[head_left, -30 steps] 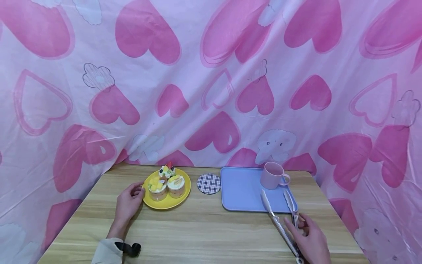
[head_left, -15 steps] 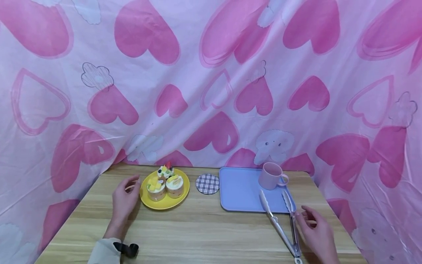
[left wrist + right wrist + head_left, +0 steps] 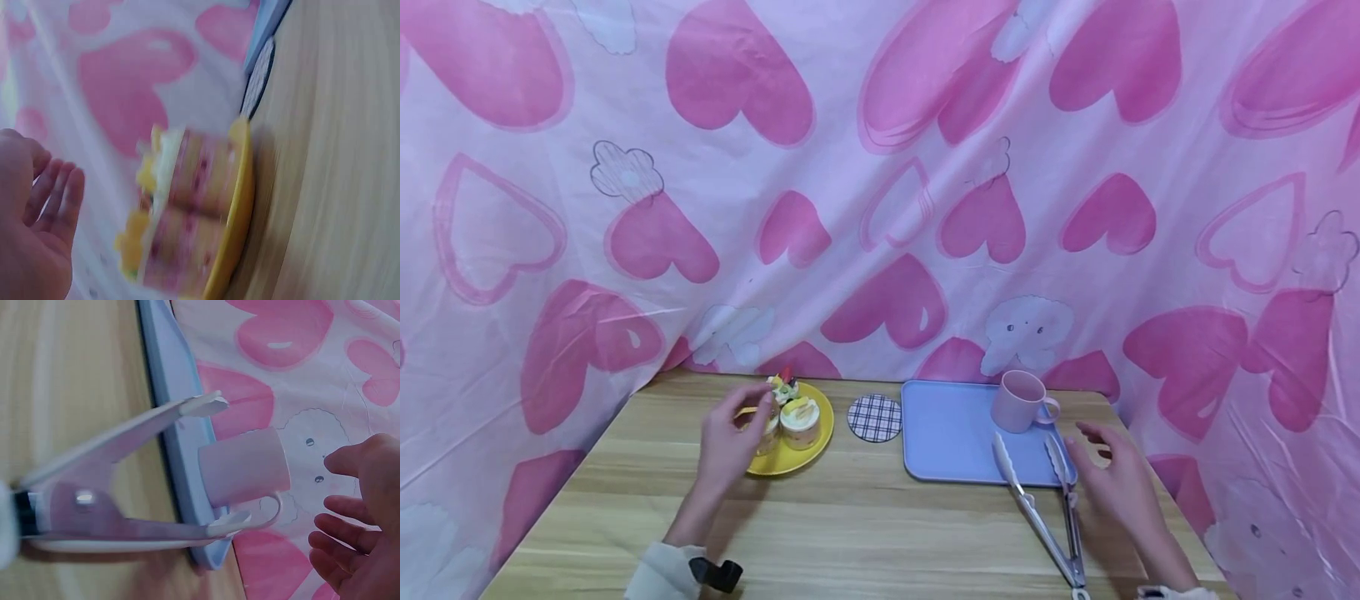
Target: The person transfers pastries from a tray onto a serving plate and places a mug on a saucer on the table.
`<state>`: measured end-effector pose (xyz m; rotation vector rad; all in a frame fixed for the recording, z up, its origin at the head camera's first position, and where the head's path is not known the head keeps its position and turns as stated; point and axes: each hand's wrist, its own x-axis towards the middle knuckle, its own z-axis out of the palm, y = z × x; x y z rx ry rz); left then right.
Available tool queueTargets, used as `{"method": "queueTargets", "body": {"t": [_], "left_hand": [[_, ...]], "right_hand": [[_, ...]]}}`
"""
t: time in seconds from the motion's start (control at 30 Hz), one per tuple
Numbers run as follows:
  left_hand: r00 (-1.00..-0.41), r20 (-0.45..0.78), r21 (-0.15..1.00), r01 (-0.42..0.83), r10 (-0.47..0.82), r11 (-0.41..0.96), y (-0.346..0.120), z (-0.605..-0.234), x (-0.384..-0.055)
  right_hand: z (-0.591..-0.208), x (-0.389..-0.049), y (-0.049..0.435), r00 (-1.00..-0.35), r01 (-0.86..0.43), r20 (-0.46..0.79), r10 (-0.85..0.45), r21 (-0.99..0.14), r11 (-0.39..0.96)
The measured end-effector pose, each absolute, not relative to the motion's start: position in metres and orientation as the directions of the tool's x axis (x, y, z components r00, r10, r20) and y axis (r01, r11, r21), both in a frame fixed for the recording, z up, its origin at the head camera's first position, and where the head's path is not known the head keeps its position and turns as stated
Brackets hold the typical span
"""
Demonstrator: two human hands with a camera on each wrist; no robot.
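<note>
My left hand (image 3: 730,442) hovers above the left side of a yellow plate (image 3: 820,432), fingers loosely bent and holding nothing. Dessert cups topped with cream and fruit stand on that plate; one cup (image 3: 801,423) shows fully, another is partly behind the hand. The left wrist view has the hand (image 3: 44,231) apart from the layered cups (image 3: 187,219). Metal tongs (image 3: 1037,521) lie spread, their tips on a blue tray (image 3: 951,433). Right of them is my right hand (image 3: 1116,479), raised and relaxed. A pink mug (image 3: 1018,402) stands on the tray, beyond the tongs' tips.
Between plate and tray lies a round checked coaster (image 3: 875,418). The wooden table (image 3: 850,533) backs onto a pink heart-patterned curtain (image 3: 880,208), which also hangs along both sides.
My left hand left the plate's left rim, drew back a little, then came right over the plate. My right hand moved away from the tongs and up. Plate, tongs and mug stayed put.
</note>
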<state>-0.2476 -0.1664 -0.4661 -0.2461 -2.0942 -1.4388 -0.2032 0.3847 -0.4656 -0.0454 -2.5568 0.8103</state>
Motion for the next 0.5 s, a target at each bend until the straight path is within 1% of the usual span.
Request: {"method": "queueTargets", "body": {"t": [0.1, 0.23, 0.4, 0.5], "left_hand": [[-0.844, 0.534, 0.776, 0.463, -0.055, 0.427, -0.15, -0.468, -0.246], [-0.876, 0.479, 0.757, 0.447, 0.061, 0.477, -0.133, -0.483, -0.249], [-0.917, 0.371, 0.766, 0.393, 0.15, 0.509, -0.112, -0.497, -0.252], [-0.92, 0.339, 0.76, 0.39, 0.196, 0.52, -0.1, -0.502, -0.254]], "right_hand": [[-0.461, -0.216, 0.384, -0.913, -0.085, 0.375, 0.161, -0.561, 0.823], [-0.459, -0.232, 0.386, -0.932, -0.074, 0.331, 0.144, -0.564, 0.823], [-0.46, -0.249, 0.391, -0.956, -0.056, 0.271, 0.111, -0.541, 0.839], [-0.463, -0.259, 0.393, -0.965, -0.046, 0.242, 0.099, -0.53, 0.847]]}}
